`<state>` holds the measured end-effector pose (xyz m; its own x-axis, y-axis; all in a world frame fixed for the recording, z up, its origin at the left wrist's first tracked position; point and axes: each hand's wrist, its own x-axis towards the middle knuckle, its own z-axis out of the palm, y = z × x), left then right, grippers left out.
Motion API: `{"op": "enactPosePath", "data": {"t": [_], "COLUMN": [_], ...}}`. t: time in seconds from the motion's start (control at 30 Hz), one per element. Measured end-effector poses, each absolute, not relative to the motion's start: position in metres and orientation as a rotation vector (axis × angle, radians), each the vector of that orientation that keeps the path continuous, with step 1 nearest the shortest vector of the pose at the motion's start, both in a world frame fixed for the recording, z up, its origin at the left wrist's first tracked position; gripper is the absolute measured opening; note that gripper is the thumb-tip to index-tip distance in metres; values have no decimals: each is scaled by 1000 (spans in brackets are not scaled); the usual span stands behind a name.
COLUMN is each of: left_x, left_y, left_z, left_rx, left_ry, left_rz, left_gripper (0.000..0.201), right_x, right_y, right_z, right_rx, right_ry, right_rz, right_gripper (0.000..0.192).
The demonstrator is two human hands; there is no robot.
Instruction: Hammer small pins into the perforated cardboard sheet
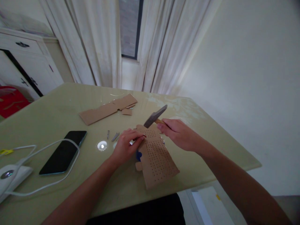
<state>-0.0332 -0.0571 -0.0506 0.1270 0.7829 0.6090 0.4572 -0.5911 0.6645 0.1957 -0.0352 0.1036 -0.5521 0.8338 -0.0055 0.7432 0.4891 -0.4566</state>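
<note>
My right hand (179, 132) is wrapped round the wooden handle of a hammer (155, 117), its metal head raised just above a piece of cardboard (161, 159). Rows of small holes cover the cardboard, which lies on the table near its front edge. At the cardboard's upper left, my left hand (127, 142) pinches a nail between thumb and finger, mostly hidden by the fingertips. Something blue (139, 155) shows at the cardboard's left edge. Several loose nails (115, 136) lie just left of my left hand.
Farther back on the table (199, 162) lies a long torn cardboard strip (107, 109) with small scraps. To the left are a black phone (64, 153), a white cable (50, 186) and a white power strip (14, 179). Curtains (93, 40) and a wall (248, 78) stand beyond.
</note>
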Motion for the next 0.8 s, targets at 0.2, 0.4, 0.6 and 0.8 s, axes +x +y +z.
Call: {"op": "enactPosePath", "data": {"t": [0.2, 0.4, 0.6, 0.8], "left_x": [-31, -30, -28, -30], "left_y": [-59, -62, -63, -64], "left_z": [-49, -47, -44, -42], "left_rx": [2060, 1910, 1846, 1890], "left_ry": [1226, 1188, 1195, 1198], "left_rz": [1431, 1457, 1364, 1271], "left_gripper": [20, 18, 18, 26], "right_x": [192, 195, 194, 193], "right_y": [-38, -36, -37, -38], "right_z": [89, 94, 89, 87], "right_rx": [-1346, -1371, -1368, -1369], "right_ry": [-2621, -2524, -2603, -2658], "right_rz": [657, 641, 666, 633], "right_gripper": [40, 45, 41, 42]}}
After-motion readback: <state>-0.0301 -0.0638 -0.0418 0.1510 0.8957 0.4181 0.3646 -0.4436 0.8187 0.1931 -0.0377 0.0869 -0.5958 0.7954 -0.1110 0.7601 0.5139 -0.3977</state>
